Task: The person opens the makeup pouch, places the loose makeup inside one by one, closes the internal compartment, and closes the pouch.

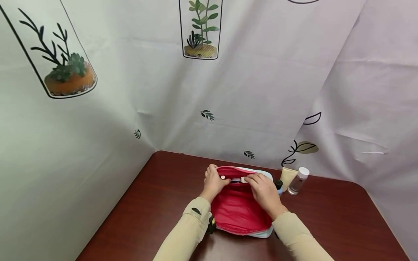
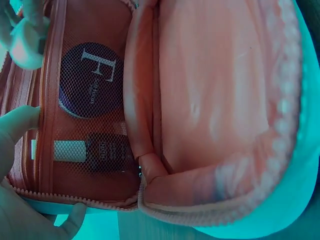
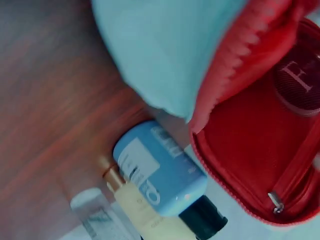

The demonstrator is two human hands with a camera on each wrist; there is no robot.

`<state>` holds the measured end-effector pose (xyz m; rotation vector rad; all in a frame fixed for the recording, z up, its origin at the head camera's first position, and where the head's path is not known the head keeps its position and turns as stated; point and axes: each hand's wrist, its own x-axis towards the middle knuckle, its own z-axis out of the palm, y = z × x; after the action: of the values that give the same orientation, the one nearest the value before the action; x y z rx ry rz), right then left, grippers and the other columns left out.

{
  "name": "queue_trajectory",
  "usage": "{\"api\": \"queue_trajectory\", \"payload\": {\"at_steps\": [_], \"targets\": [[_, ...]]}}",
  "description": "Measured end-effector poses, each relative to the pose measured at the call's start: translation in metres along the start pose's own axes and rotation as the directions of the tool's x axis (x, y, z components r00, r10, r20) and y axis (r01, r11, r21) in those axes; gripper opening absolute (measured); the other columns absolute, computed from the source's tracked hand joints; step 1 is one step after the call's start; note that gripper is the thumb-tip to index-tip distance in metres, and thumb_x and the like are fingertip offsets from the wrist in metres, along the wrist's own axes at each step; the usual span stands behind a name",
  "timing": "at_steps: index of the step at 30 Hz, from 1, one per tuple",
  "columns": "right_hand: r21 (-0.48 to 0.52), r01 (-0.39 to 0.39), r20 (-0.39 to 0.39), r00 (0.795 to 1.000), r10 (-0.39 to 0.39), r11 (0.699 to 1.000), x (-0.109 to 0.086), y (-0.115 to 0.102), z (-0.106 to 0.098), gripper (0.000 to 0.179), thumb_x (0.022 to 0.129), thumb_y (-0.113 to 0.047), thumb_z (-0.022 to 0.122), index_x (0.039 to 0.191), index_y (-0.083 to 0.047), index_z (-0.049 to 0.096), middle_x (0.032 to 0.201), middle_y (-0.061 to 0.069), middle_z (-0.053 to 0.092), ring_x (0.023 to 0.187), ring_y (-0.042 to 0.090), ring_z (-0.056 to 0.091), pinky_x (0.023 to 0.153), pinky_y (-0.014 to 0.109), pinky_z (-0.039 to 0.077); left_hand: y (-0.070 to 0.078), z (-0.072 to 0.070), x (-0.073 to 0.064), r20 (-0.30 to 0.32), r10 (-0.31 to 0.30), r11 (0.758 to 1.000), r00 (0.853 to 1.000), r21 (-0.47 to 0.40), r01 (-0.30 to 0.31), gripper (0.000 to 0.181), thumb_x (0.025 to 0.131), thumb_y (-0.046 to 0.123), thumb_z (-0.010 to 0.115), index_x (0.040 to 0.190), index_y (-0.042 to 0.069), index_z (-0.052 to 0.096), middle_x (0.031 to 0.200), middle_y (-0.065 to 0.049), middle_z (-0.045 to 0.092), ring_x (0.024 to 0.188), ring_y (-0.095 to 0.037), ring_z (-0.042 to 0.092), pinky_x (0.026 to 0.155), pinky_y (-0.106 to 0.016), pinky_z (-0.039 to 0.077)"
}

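Pouch (image 1: 240,212) gapes unzipped — lid edge (image 2: 97,202) between left fingers (image 1: 211,169).

A soft, pale-blue fabric zip bag with red lining (image 1: 241,214) lies unzipped on the reddish-brown wooden worktop (image 1: 156,214), its lid raised towards the far edge. Behind the lid's mesh pocket (image 2: 100,22) sit a dark round compact (image 2: 91,80) (lettered "F") and a small dark pale-capped bottle (image 2: 107,151). A small, rounded white object (image 1: 244,179) is held at the pocket's edge.
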<state>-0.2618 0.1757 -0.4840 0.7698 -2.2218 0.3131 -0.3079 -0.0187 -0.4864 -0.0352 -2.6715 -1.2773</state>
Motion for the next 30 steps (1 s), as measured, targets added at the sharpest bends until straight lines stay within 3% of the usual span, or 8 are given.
{"api": "queue_trajectory", "payload": {"at_steps": [6, 12, 17, 23, 30], "targets": [[-0.236, -0.034, 0.182, 0.980, 0.078, 0.971, -0.009, 0.000, -0.004, 0.024, 0.075, 0.001, 0.067, 0.098, -0.005, 0.068, 0.092, 0.009, 0.063, 0.087, 0.026, 0.055, 0.071, 0.039, 0.046, 0.000, 0.002, 0.000, 0.021, 0.048, 0.999, 0.999, -0.009, -0.048, 0.040, 0.084, 0.025, 0.069, 0.102, 0.003, 0.041, 0.097, -0.011, 0.044, 0.097, -0.031, 0.043, 0.080, -0.046, 0.039], [-0.403, 0.007, 0.271, 0.956, 0.112, 0.915, -0.019, -0.008, 0.000, 0.018, 0.076, -0.009, 0.058, 0.090, -0.001, 0.064, 0.084, 0.013, 0.056, 0.083, 0.030, 0.048, 0.065, 0.041, 0.042, -0.004, 0.000, 0.001, 0.046, 0.070, 0.997, 0.997, -0.025, -0.069, 0.033, 0.089, 0.024, 0.062, 0.102, 0.003, 0.040, 0.098, -0.011, 0.043, 0.096, -0.031, 0.042, 0.080, -0.044, 0.040], [-0.450, -0.011, 0.293, 0.943, 0.159, 0.893, -0.018, -0.020, 0.004, 0.014, 0.075, -0.011, 0.058, 0.083, 0.000, 0.060, 0.081, 0.013, 0.047, 0.079, 0.029, 0.045, 0.063, 0.039, 0.040, -0.006, -0.005, 0.002, 0.070, 0.073, 0.997, 0.995, -0.044, -0.070, 0.032, 0.090, 0.022, 0.061, 0.102, 0.002, 0.040, 0.099, -0.012, 0.043, 0.095, -0.032, 0.041, 0.081, -0.045, 0.039], [-0.491, -0.052, 0.318, 0.919, 0.234, 0.869, -0.018, -0.030, 0.002, 0.009, 0.082, -0.009, 0.058, 0.087, -0.001, 0.060, 0.078, 0.011, 0.052, 0.079, 0.026, 0.045, 0.065, 0.038, 0.039, -0.008, -0.007, 0.002, 0.104, 0.097, 0.994, 0.990, -0.057, -0.092, 0.029, 0.092, 0.021, 0.058, 0.103, 0.002, 0.039, 0.099, -0.013, 0.043, 0.095, -0.032, 0.040, 0.083, -0.045, 0.038], [-0.474, -0.086, 0.332, 0.904, 0.268, 0.876, -0.017, -0.034, 0.001, 0.008, 0.081, -0.006, 0.060, 0.086, -0.001, 0.055, 0.073, 0.011, 0.054, 0.077, 0.027, 0.046, 0.064, 0.039, 0.041, -0.006, -0.007, 0.000, 0.121, 0.102, 0.994, 0.987, -0.057, -0.095, 0.028, 0.092, 0.019, 0.058, 0.104, 0.001, 0.039, 0.100, -0.014, 0.043, 0.097, -0.033, 0.041, 0.084, -0.046, 0.038]]}}
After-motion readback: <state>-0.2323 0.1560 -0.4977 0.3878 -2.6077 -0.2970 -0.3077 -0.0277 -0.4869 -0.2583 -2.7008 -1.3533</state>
